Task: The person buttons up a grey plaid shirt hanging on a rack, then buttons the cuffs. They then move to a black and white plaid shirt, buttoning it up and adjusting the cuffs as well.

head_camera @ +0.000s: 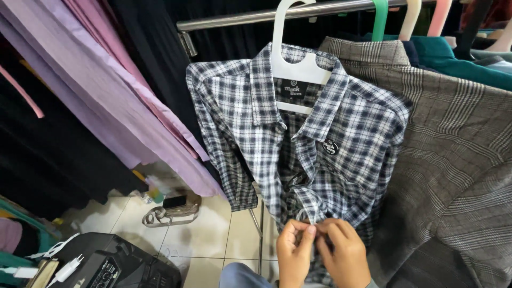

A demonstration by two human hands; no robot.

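Note:
A navy and white plaid shirt (341,133) hangs on a white plastic hanger (293,66) from a metal rail (240,20). Its collar is spread and the front placket is partly undone. My left hand (293,250) and my right hand (344,253) meet at the lower front of the shirt, fingertips pinching the two placket edges together at a button. Both hands are closed on the fabric, touching each other. The button itself is hidden by my fingers.
A grey checked shirt (453,176) hangs right beside the plaid one, with teal garments (458,58) behind. Lilac and pink clothes (106,90) hang at the left. On the tiled floor (213,240) lie a sandal (170,213) and a black box (122,264) with white cables.

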